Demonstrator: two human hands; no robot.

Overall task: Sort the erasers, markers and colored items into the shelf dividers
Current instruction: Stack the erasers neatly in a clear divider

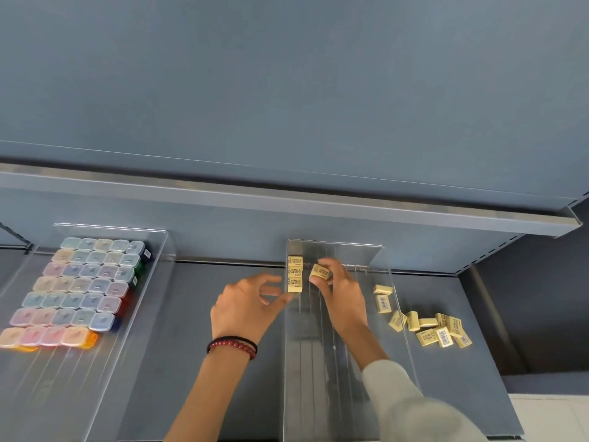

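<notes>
A clear acrylic divider tray (334, 362) sits on the grey shelf. Three yellow erasers (295, 274) stand in a row in its leftmost lane at the back. My right hand (341, 295) reaches into the tray and pinches one more yellow eraser (320, 272) just right of that row. My left hand (251, 304) hovers at the tray's left wall with fingers loosely spread, its thumb near the frontmost eraser, holding nothing. A loose pile of several yellow erasers (430, 328) lies on the shelf to the tray's right.
A second clear tray (134, 314) on the left holds rows of pastel-capped coloured items (76, 288). An upper shelf edge (287, 202) overhangs the back. Bare shelf surface (197, 378) lies between the trays.
</notes>
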